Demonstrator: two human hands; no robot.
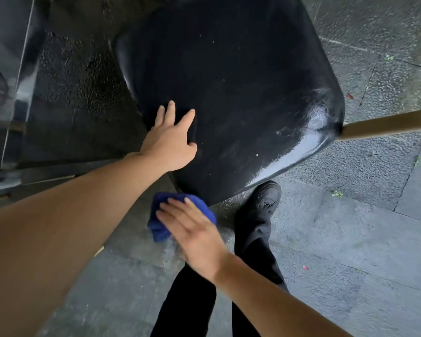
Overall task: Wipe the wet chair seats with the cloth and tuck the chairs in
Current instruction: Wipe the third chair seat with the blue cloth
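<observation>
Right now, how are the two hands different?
The left hand rests on the black chair seat with fingers spread; the right hand is off the seat, nearer the person. The left hand holds nothing; the right hand has the blue cloth under its fingers. Both are bare, palm down.

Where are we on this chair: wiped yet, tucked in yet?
Done: cannot confirm; the chair seat shows sheen and streaks at its near right corner. In hand: left hand rests on the seat's near left edge; right hand holds the blue cloth below the seat edge, off the surface. Left: wiping, then tucking in.
</observation>
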